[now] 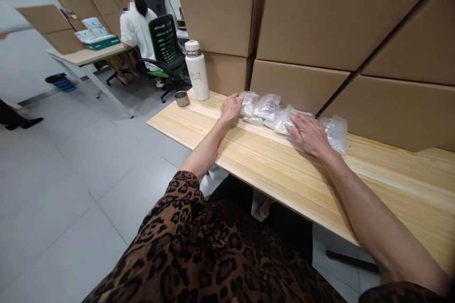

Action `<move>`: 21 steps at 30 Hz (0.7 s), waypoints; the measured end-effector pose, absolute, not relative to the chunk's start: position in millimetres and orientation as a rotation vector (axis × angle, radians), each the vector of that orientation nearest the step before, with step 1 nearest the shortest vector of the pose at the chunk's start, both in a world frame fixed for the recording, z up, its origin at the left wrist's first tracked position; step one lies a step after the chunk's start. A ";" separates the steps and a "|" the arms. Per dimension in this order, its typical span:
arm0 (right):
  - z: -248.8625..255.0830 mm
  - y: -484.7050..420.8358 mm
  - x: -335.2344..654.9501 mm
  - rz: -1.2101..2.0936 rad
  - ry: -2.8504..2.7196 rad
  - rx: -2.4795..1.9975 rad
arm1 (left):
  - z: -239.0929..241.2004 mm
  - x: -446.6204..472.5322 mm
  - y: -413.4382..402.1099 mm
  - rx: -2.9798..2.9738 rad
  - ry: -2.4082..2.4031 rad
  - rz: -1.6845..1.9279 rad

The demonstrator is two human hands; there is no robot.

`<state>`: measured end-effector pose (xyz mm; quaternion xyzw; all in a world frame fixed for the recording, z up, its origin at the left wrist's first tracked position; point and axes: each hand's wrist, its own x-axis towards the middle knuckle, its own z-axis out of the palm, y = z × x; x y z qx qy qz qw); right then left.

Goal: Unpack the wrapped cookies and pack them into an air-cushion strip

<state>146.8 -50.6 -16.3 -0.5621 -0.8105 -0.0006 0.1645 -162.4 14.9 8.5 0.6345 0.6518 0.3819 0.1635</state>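
Note:
A row of several small clear plastic bags (pixel 267 106) lies on the light wooden table (pixel 249 161) against the cardboard boxes. My left hand (pixel 231 108) rests at the row's left end, its fingers curled against the first bag. Over the bags at the right lies my right hand (pixel 309 133), palm down with fingers spread flat. Another clear bag (pixel 337 132) sticks out just right of that hand.
Large cardboard boxes (pixel 320 19) stand stacked along the table's back. A white thermos (pixel 196 71) and a small metal cup (pixel 182 98) sit at the table's left corner. A person in white sits on a green chair (pixel 164 42) at another desk (pixel 85 54) behind.

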 end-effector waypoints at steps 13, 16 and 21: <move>-8.4 -71.6 151.3 0.106 -2.257 -1.767 | 10.9 -158.1 9.0 1.765 1.917 1.046; -2.0 -73.3 152.7 0.086 -2.217 -1.795 | 17.4 -163.1 12.0 1.723 1.924 1.098; 0.7 -75.3 160.0 0.092 -2.133 -1.876 | 20.5 -162.8 6.9 1.701 1.953 1.083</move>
